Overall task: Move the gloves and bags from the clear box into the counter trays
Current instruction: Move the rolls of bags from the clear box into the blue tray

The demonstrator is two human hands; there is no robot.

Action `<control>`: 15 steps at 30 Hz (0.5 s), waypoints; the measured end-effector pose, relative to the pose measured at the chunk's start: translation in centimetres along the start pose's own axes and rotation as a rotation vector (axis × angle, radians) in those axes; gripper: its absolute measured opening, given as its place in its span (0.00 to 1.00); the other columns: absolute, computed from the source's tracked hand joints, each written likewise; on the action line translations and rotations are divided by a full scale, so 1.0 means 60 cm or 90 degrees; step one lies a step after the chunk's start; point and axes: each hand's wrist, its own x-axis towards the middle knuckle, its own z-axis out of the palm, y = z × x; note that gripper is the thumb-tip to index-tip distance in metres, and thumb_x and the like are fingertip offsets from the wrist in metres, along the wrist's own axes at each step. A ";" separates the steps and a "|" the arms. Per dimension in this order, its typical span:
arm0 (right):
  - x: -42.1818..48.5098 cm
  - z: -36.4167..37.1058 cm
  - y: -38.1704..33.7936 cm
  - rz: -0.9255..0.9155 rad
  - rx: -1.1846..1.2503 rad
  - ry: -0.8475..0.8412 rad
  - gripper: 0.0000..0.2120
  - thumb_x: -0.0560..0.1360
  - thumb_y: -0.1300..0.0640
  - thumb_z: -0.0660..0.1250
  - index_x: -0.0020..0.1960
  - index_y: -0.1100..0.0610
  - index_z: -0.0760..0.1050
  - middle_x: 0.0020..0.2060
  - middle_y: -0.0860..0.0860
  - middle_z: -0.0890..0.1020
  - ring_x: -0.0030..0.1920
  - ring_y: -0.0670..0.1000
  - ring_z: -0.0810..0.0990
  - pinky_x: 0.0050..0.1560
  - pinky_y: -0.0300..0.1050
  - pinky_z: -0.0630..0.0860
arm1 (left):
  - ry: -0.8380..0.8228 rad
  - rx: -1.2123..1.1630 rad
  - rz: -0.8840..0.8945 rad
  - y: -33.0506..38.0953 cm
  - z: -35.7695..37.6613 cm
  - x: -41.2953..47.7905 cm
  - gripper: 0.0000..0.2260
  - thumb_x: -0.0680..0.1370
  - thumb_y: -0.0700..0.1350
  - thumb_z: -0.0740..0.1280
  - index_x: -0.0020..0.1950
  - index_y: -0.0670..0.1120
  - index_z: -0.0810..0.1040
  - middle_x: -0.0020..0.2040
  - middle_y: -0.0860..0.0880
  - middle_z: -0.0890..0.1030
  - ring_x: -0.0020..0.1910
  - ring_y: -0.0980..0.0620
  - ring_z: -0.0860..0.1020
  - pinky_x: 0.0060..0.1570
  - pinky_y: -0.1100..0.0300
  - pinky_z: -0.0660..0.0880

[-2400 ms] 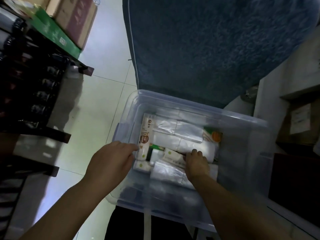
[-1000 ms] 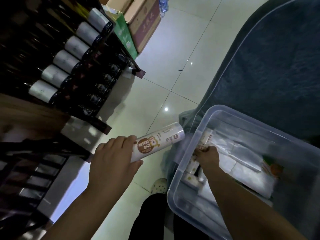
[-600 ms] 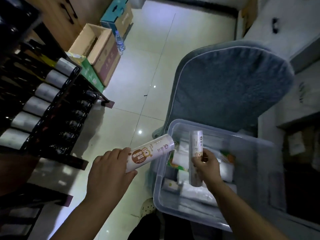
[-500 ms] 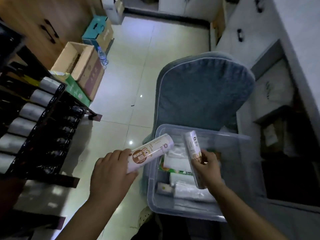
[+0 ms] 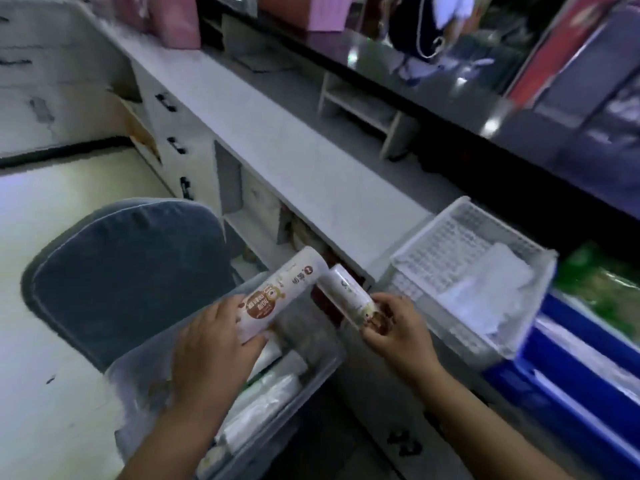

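Item 1: a white cylindrical roll with a brown label (image 5: 281, 292) is clasped at its lower end by the left hand (image 5: 214, 344), fingers wrapped round it, the free end pointing to one o'clock.

Item 2: a slimmer white roll with a brown printed end (image 5: 349, 298) is pinched at its lower end by the right hand (image 5: 398, 330) and points to eleven o'clock. The two upper ends nearly meet.

Both rolls are held above the far corner of the clear plastic box (image 5: 138, 393), which has more pale packs lying in it.

The white lattice plastic tray (image 5: 433, 244) sits on the white counter (image 5: 294, 150), at two o'clock from the right hand, with clear folded packets (image 5: 491, 285) in it. A blue plastic crate (image 5: 554, 393) lies at four o'clock and a grey-blue chair cushion (image 5: 128, 271) at nine.

Assessment: I judge this to be the carry step, with the rolls lifted but not yet placed. The next move calls for a swing rightward over the tray rim, then a release into its bare near half.
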 end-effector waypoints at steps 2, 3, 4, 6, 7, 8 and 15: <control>-0.025 -0.060 0.031 0.058 0.012 0.042 0.22 0.64 0.55 0.75 0.53 0.46 0.70 0.45 0.40 0.73 0.43 0.41 0.76 0.38 0.35 0.75 | -0.029 -0.006 0.057 0.056 0.022 0.006 0.24 0.65 0.52 0.75 0.58 0.51 0.74 0.48 0.51 0.79 0.45 0.47 0.76 0.41 0.52 0.73; -0.039 -0.088 0.048 0.082 0.010 0.066 0.22 0.64 0.55 0.76 0.53 0.45 0.70 0.45 0.39 0.74 0.43 0.40 0.77 0.36 0.34 0.74 | -0.037 -0.004 0.086 0.083 0.032 0.007 0.24 0.65 0.52 0.75 0.58 0.51 0.74 0.48 0.51 0.79 0.45 0.47 0.76 0.41 0.52 0.73; -0.055 -0.120 0.067 0.104 -0.002 0.094 0.22 0.64 0.55 0.76 0.52 0.45 0.69 0.44 0.38 0.73 0.43 0.39 0.76 0.34 0.32 0.72 | -0.046 -0.001 0.117 0.113 0.046 0.007 0.23 0.65 0.51 0.75 0.57 0.51 0.74 0.48 0.51 0.79 0.45 0.47 0.76 0.40 0.53 0.73; -0.082 -0.174 0.100 0.132 -0.033 0.135 0.22 0.63 0.53 0.75 0.52 0.43 0.69 0.43 0.38 0.75 0.42 0.38 0.76 0.33 0.31 0.70 | -0.064 0.002 0.157 0.159 0.070 0.006 0.22 0.64 0.51 0.76 0.55 0.50 0.74 0.46 0.51 0.79 0.44 0.47 0.76 0.39 0.54 0.71; -0.095 -0.204 0.118 0.144 -0.046 0.152 0.22 0.63 0.53 0.75 0.52 0.44 0.70 0.43 0.40 0.76 0.42 0.39 0.77 0.35 0.32 0.72 | -0.071 0.003 0.177 0.183 0.083 0.005 0.22 0.64 0.51 0.76 0.55 0.50 0.75 0.45 0.50 0.79 0.44 0.47 0.76 0.39 0.54 0.69; -0.107 -0.234 0.139 0.157 -0.059 0.171 0.21 0.63 0.53 0.75 0.52 0.44 0.71 0.44 0.41 0.77 0.42 0.41 0.77 0.37 0.36 0.74 | -0.080 0.006 0.194 0.207 0.096 0.003 0.21 0.64 0.51 0.76 0.55 0.50 0.75 0.45 0.50 0.79 0.43 0.47 0.76 0.38 0.55 0.68; -0.164 -0.398 0.313 0.244 -0.194 0.190 0.20 0.64 0.56 0.75 0.55 0.51 0.76 0.48 0.47 0.79 0.47 0.49 0.78 0.42 0.47 0.76 | -0.122 0.017 0.247 0.355 0.182 -0.025 0.24 0.61 0.50 0.78 0.54 0.48 0.76 0.45 0.48 0.80 0.44 0.44 0.78 0.42 0.50 0.74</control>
